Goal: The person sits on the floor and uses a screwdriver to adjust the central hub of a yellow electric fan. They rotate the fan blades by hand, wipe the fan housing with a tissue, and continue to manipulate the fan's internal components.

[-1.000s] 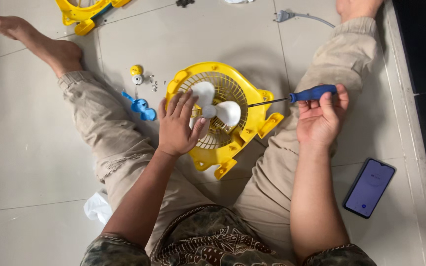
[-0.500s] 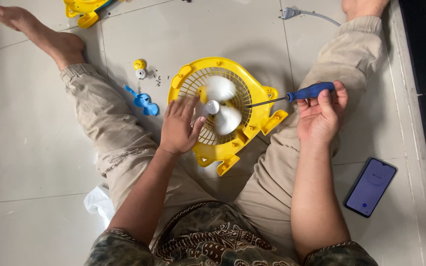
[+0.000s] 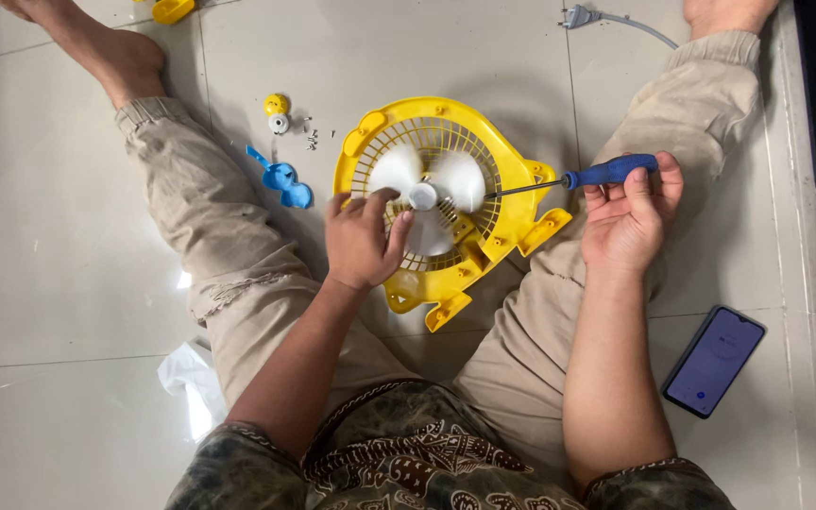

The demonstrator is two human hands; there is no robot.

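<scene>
Head view looks down on a pale, glossy tiled floor (image 3: 77,274) with thin grout lines, a darker strip running along the right edge. A person sits on it with legs spread, and a yellow fan housing (image 3: 446,203) with a round grille lies flat on the floor between the knees. The left hand (image 3: 363,241) rests on the grille, fingers loosely curled at the white blades (image 3: 427,194), touching them. The right hand (image 3: 630,217) is closed round the blue handle of a screwdriver (image 3: 578,178), whose shaft reaches to the housing's right rim. Near the left knee lie a blue plastic part (image 3: 285,179), a small yellow and white knob (image 3: 277,111) and tiny screws (image 3: 312,140), hard to count. A dark phone (image 3: 715,361) lies by the right forearm. A plug and cable (image 3: 606,19) and another yellow piece (image 3: 172,9) are cut off at the top edge. The blades are blurred. Compared with half a second ago, the left hand has slid to the hub and the blades have turned
</scene>
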